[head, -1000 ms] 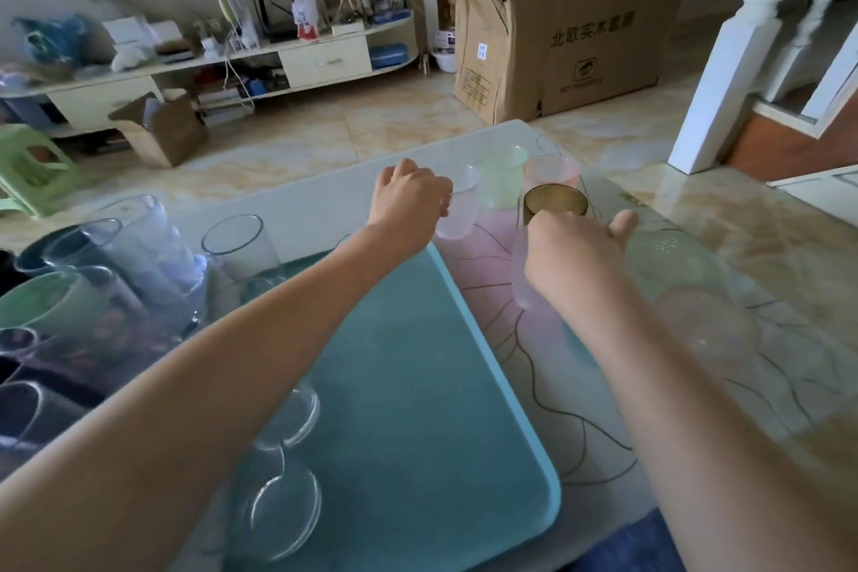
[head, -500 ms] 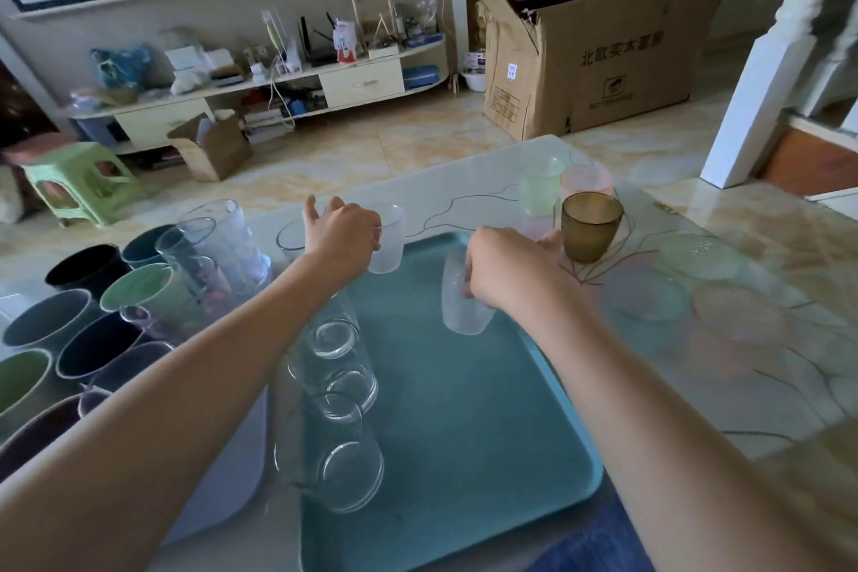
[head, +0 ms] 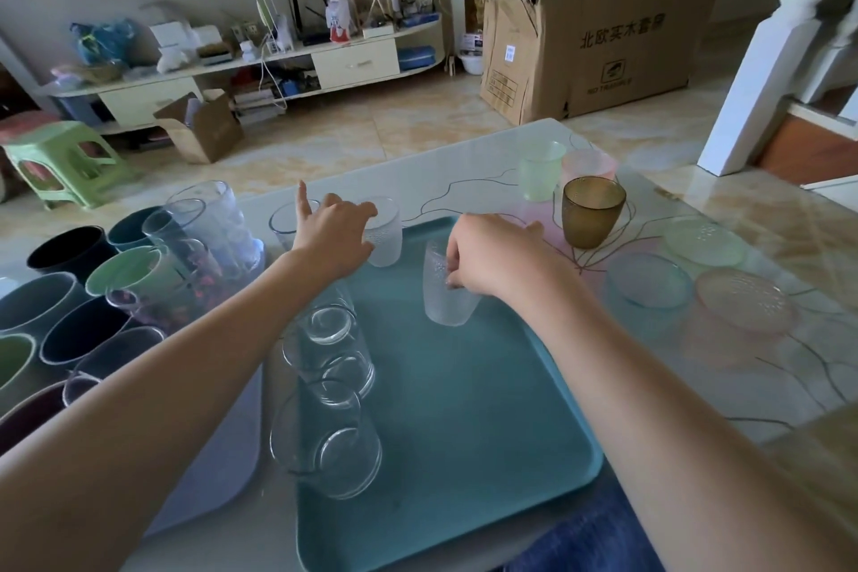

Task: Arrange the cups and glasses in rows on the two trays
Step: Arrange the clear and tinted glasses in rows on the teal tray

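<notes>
A teal tray (head: 464, 409) lies in front of me with a column of clear glasses (head: 329, 362) along its left side. My left hand (head: 332, 237) grips a frosted clear cup (head: 385, 230) at the tray's far left corner. My right hand (head: 487, 260) holds a second frosted cup (head: 445, 297) upright on the tray's far middle. To the left, a pale lavender tray (head: 218, 469) carries several dark and green mugs (head: 69, 288) and clear tumblers (head: 218, 223). An amber glass (head: 592, 214), a green cup (head: 541, 170) and a pink cup (head: 587, 165) stand on the table's far right.
Green, blue and pink glass saucers (head: 743, 302) lie on the table to the right of the teal tray. A large cardboard box (head: 594, 37), a low shelf unit (head: 260, 70) and a green stool (head: 60, 163) stand on the floor beyond the table.
Both hands drew back from the far cups, each bringing a frosted cup to the teal tray. The right cup has come lower, onto the tray.
</notes>
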The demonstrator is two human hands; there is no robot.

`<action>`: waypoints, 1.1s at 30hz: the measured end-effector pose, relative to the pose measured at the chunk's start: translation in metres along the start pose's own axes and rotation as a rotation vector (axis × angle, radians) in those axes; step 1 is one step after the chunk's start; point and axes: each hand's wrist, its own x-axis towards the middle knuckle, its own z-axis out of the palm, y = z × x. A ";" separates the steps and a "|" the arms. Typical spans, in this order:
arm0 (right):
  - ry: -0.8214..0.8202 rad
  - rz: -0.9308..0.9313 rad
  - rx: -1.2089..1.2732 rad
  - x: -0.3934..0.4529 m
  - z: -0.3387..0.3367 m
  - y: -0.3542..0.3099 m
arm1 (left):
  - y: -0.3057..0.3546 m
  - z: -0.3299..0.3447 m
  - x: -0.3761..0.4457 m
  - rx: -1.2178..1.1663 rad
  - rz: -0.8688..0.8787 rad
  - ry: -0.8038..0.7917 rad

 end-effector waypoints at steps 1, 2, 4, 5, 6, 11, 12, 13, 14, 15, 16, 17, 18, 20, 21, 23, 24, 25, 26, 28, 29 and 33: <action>0.004 -0.026 0.000 -0.001 0.000 -0.001 | 0.000 -0.003 -0.003 -0.038 0.022 0.029; 0.011 -0.056 -0.006 -0.002 -0.002 -0.002 | 0.001 -0.007 -0.006 -0.096 0.052 0.068; 0.037 -0.109 -0.017 -0.006 -0.006 -0.003 | 0.004 -0.015 -0.016 -0.240 0.160 0.134; 0.056 -0.133 -0.021 -0.007 -0.008 -0.003 | 0.006 -0.018 -0.022 -0.301 0.236 0.136; 0.072 -0.153 -0.021 -0.008 -0.010 -0.002 | 0.008 -0.021 -0.028 -0.343 0.305 0.108; 0.040 -0.249 0.042 -0.011 -0.008 -0.003 | 0.007 -0.024 -0.051 -0.303 0.403 0.077; 0.046 -0.267 0.051 -0.012 -0.007 -0.004 | 0.006 -0.025 -0.052 -0.305 0.408 0.086; 0.054 -0.284 0.052 -0.011 -0.006 -0.005 | 0.006 -0.026 -0.053 -0.305 0.415 0.083; 0.062 -0.302 0.040 -0.011 -0.005 -0.006 | 0.007 -0.026 -0.054 -0.298 0.419 0.076; 0.067 -0.315 0.022 -0.011 -0.005 -0.007 | 0.007 -0.026 -0.055 -0.286 0.419 0.074; 0.066 -0.328 0.018 -0.011 -0.005 -0.008 | 0.007 -0.027 -0.055 -0.275 0.411 0.074; 0.060 -0.339 0.052 -0.011 -0.005 -0.008 | 0.007 -0.028 -0.056 -0.265 0.396 0.068; 0.050 -0.347 0.116 -0.011 -0.005 -0.007 | 0.005 -0.028 -0.056 -0.255 0.377 0.055; 0.051 -0.353 0.224 -0.011 -0.007 -0.002 | 0.003 -0.026 -0.057 -0.232 0.338 0.015; 0.064 -0.352 0.226 -0.011 -0.008 0.001 | 0.001 -0.024 -0.058 -0.221 0.319 -0.002; 0.081 -0.338 0.195 -0.011 -0.009 0.009 | -0.001 -0.019 -0.060 -0.205 0.286 -0.026; 0.080 -0.327 0.181 -0.012 -0.009 0.013 | -0.002 -0.016 -0.060 -0.201 0.273 -0.031; 0.075 -0.313 0.170 -0.012 -0.009 0.018 | -0.002 -0.014 -0.060 -0.210 0.259 -0.038; 0.069 -0.299 0.162 -0.013 -0.009 0.021 | -0.002 -0.013 -0.060 -0.235 0.240 -0.054; 0.060 -0.279 0.151 -0.014 -0.009 0.028 | -0.002 -0.012 -0.058 -0.294 0.201 -0.115; 0.057 -0.273 0.151 -0.014 -0.009 0.031 | -0.001 -0.012 -0.057 -0.307 0.185 -0.145; 0.065 -0.264 0.157 -0.016 -0.011 0.040 | 0.001 -0.010 -0.054 -0.316 0.146 -0.188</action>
